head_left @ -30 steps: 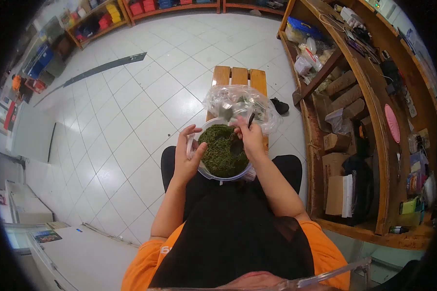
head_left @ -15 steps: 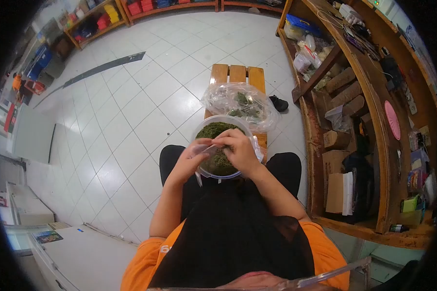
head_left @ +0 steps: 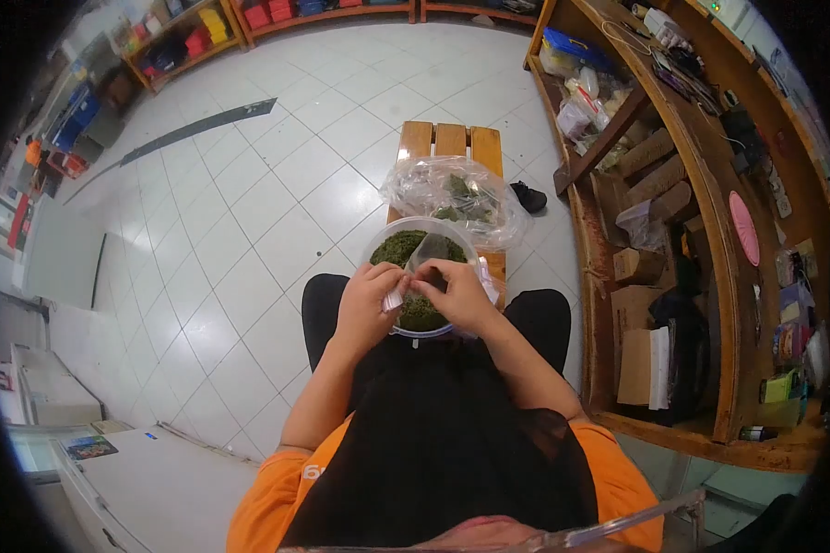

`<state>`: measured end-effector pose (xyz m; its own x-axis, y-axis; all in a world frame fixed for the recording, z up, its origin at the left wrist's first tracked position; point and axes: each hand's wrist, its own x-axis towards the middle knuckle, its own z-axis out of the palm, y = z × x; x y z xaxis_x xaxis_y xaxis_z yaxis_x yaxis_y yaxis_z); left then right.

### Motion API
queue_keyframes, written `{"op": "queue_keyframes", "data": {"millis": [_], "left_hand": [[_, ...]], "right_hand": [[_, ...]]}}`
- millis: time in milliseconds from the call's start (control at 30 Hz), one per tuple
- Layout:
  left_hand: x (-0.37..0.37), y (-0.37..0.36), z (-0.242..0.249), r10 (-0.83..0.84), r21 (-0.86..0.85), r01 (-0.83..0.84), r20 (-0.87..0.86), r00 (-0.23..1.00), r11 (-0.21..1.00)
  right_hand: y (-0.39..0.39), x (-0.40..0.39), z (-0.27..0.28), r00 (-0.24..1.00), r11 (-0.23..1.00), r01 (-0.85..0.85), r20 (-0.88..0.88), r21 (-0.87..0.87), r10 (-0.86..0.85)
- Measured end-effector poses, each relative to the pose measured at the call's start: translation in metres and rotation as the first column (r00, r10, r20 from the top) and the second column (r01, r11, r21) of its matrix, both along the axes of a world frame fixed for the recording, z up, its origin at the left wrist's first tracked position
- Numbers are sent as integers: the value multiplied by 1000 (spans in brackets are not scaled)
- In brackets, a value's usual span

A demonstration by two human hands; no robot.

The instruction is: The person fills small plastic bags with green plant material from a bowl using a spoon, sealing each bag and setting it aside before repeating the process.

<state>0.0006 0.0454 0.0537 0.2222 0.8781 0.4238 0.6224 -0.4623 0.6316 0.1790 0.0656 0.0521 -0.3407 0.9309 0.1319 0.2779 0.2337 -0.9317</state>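
Between my knees stands a round clear plastic tub (head_left: 371, 249) of dark green crumbly material (head_left: 398, 247), like moss or dried herb. Above it, a small clear plastic bag (head_left: 432, 251) is pinched between the fingertips of both hands, its far end pointing away from me. My left hand (head_left: 367, 302) is closed at the bag's near left edge, with a whitish folded strip (head_left: 393, 300) showing below its fingers. My right hand (head_left: 459, 293) is closed in a pinch on the other side, fingertips almost meeting the left ones.
Behind the tub, a large clear plastic bag (head_left: 415, 189) with green bits lies on a slatted wooden bench (head_left: 452, 138). A dark shoe (head_left: 528, 197) is beside it. Crowded wooden shelving (head_left: 576, 240) runs along the right; white tiled floor (head_left: 240, 212) stretches left.
The small clear bag has swung from near my left hand to pointing away over the tub. Both hands have shifted slightly toward me, and a whitish strip now shows under the left fingers.
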Motion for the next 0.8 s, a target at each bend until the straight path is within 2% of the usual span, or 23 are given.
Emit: {"op": "queue_keyframes", "data": {"millis": [33,67,100,133,200,233,267,333,367,433,467,533,567,633,667,733,800], "left_hand": [[-2,0,1,-1,4,1,-89,996,1000],[0,-2,-1,1,5,0,-89,996,1000],[5,-5,-4,98,11,-98,-127,987,995],[7,-7,-6,195,21,-194,-164,967,981],[4,-7,-7,260,11,-262,-172,950,965],[2,-7,-7,322,-1,-328,-178,930,945],[1,-7,-7,324,1,-329,-177,929,944],[0,-10,-7,292,-81,-303,-125,948,950],[1,-11,-7,293,-84,-304,-125,948,949],[2,-11,-6,217,-190,-237,-119,969,953],[0,-11,-9,219,-193,-239,-118,969,952],[-5,-6,-10,28,-205,-46,-90,996,978],[-6,-4,-9,27,-206,-44,-88,996,977],[-4,2,5,-2,131,3,-4,1000,991],[-5,2,4,-4,129,4,-3,1000,992],[-13,1,1,-36,43,47,-228,973,998],[-18,6,-7,6,76,6,-168,986,997]], "right_hand": [[-1,-4,-4,1000,1000,-1,-1,0,1],[-3,-9,-11,1000,989,-1,29,146,-3],[-3,-13,-15,998,957,-5,57,291,-13],[-1,-13,-17,998,956,-6,56,293,-11],[3,-11,-20,971,934,128,150,334,-187],[5,-12,-20,964,940,116,190,321,-184],[5,-12,-20,965,939,114,190,323,-183],[0,-13,-10,975,876,64,158,479,-158],[-1,-12,-13,975,877,62,160,476,-156],[-1,-12,-16,972,797,-84,225,598,-66],[-1,-13,-18,972,798,-87,226,596,-64],[0,-15,-15,960,843,-17,244,537,-137],[1,-14,-16,960,844,-17,246,536,-137],[3,-10,-17,962,898,-20,254,440,-103],[3,-11,-18,961,899,-19,256,438,-105],[4,-15,-15,995,933,15,84,361,-48],[7,-16,-16,999,948,23,17,319,-30]]}}
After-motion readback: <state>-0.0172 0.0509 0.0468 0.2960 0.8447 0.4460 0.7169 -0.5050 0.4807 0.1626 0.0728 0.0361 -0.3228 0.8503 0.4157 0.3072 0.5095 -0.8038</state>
